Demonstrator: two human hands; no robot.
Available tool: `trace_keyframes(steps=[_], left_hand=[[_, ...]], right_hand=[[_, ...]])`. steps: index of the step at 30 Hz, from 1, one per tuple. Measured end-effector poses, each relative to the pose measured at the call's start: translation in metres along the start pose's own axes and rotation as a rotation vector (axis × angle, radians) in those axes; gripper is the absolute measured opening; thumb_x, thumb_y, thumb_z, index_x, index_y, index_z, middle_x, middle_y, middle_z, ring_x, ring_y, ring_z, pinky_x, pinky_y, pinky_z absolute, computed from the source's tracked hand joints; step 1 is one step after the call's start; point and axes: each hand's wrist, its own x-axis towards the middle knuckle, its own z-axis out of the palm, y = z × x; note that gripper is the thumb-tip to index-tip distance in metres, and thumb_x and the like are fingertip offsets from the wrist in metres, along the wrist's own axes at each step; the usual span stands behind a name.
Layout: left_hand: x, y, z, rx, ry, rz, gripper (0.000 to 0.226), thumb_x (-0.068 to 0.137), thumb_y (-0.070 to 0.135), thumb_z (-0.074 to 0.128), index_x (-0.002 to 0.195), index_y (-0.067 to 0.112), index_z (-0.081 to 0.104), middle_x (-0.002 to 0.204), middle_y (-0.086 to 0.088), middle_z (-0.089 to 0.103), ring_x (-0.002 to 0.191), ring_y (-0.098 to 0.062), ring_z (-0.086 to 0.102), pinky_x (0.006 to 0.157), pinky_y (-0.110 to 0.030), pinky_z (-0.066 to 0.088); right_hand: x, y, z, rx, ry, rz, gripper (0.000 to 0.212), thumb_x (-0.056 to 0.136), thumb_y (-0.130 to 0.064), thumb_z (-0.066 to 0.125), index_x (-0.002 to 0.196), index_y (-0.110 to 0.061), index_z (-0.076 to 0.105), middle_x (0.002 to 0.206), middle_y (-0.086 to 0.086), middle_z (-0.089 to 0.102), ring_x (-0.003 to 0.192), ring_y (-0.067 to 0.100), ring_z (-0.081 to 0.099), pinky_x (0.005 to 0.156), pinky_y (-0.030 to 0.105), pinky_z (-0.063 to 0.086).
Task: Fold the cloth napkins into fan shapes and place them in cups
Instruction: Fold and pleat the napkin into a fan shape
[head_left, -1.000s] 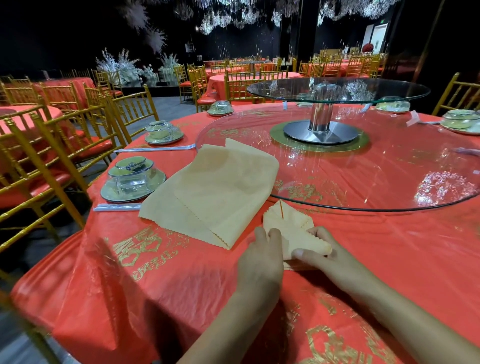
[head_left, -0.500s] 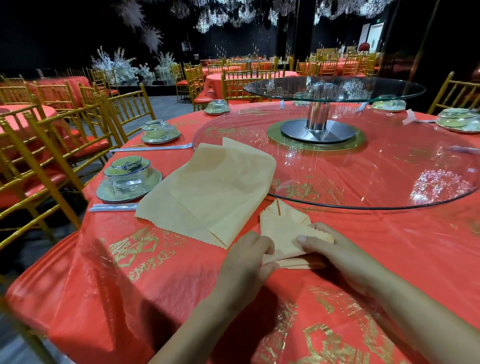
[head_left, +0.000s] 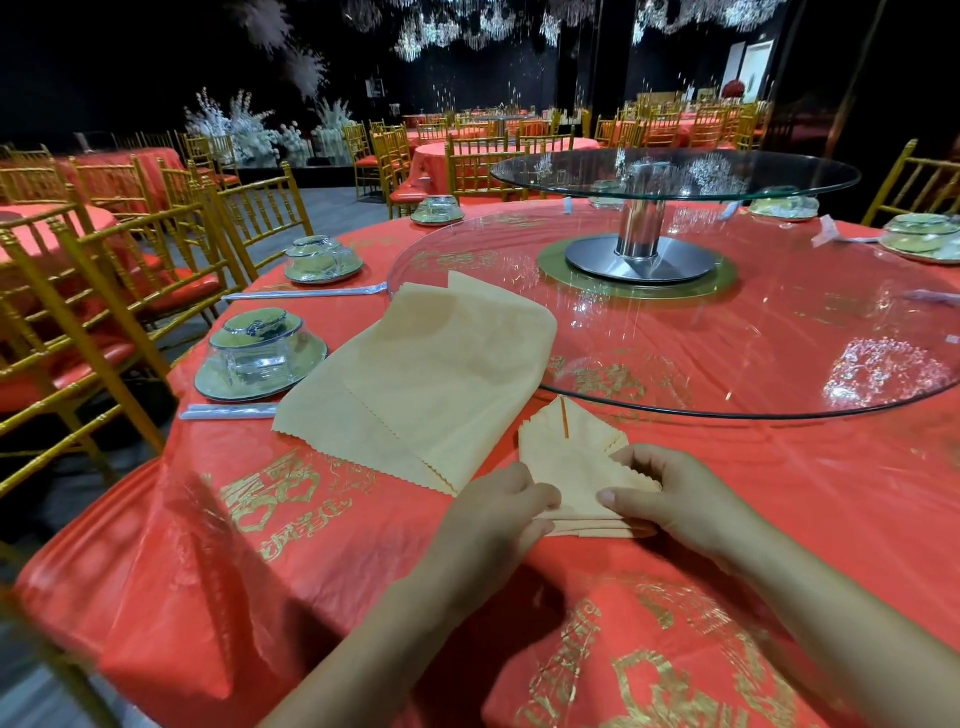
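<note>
L to R: upturned cup (head_left: 258, 347) on its saucer, then flat napkin stack (head_left: 415, 379), long axis running from near-L up to far-R. L hand (head_left: 498, 512) & R hand (head_left: 670, 491) both pinch the folded napkin (head_left: 574, 462) on red tablecloth (head_left: 311, 561); its tip points away toward glass turntable (head_left: 727, 332).

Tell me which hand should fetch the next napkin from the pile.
Left. The left hand sits right beside the near edge of the unfolded pile, which lies to its left. The right hand would have to cross over the folded napkin that both hands pinch.
</note>
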Motion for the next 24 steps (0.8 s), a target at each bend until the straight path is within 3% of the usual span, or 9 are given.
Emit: trace_keyframes(steps=[4, 10, 13, 17, 24], left_hand=[[-0.002, 0.003, 0.001, 0.126, 0.053, 0.042, 0.021, 0.075, 0.026, 0.048, 0.076, 0.012, 0.064, 0.066, -0.004, 0.051, 0.056, -0.024, 0.053, 0.044, -0.027, 0.042], [-0.004, 0.009, 0.0, 0.266, 0.065, 0.088, 0.016, 0.068, 0.008, 0.067, 0.061, 0.011, 0.052, 0.066, -0.004, 0.048, 0.055, -0.02, 0.045, 0.049, -0.03, 0.023], [-0.004, 0.008, 0.0, 0.275, 0.061, 0.146, 0.014, 0.075, 0.007, 0.059, 0.062, 0.012, 0.055, 0.071, -0.003, 0.054, 0.061, -0.021, 0.049, 0.054, -0.03, 0.03], [-0.001, 0.005, -0.002, 0.26, 0.029, 0.178, 0.02, 0.071, 0.004, 0.065, 0.058, 0.013, 0.052, 0.063, -0.002, 0.05, 0.057, -0.019, 0.047, 0.047, -0.032, 0.035], [-0.003, 0.004, 0.0, 0.262, -0.018, 0.112, 0.02, 0.066, 0.005, 0.073, 0.059, 0.015, 0.056, 0.062, 0.0, 0.05, 0.056, -0.019, 0.049, 0.044, -0.032, 0.041]], right_hand=[[0.005, 0.006, -0.001, -0.165, 0.072, 0.001, 0.024, 0.07, -0.012, 0.079, 0.079, -0.022, 0.058, 0.071, -0.002, 0.057, 0.06, 0.012, 0.049, 0.064, 0.033, 0.041], [0.001, -0.001, -0.001, -0.407, 0.1, -0.017, 0.023, 0.075, -0.026, 0.074, 0.088, -0.022, 0.055, 0.081, -0.005, 0.058, 0.076, 0.017, 0.052, 0.069, 0.031, 0.039], [-0.004, 0.0, -0.001, -0.529, 0.091, -0.05, 0.018, 0.085, -0.03, 0.063, 0.098, -0.02, 0.056, 0.088, -0.006, 0.058, 0.085, 0.016, 0.053, 0.073, 0.031, 0.038], [-0.011, 0.013, 0.003, -0.764, 0.135, -0.103, 0.027, 0.093, -0.039, 0.046, 0.115, -0.024, 0.045, 0.103, -0.007, 0.045, 0.106, 0.013, 0.045, 0.085, 0.028, 0.029], [-0.015, 0.024, -0.004, -0.754, 0.152, -0.139, 0.008, 0.096, -0.032, 0.041, 0.104, -0.031, 0.042, 0.102, -0.01, 0.047, 0.105, 0.013, 0.045, 0.088, 0.03, 0.03]])
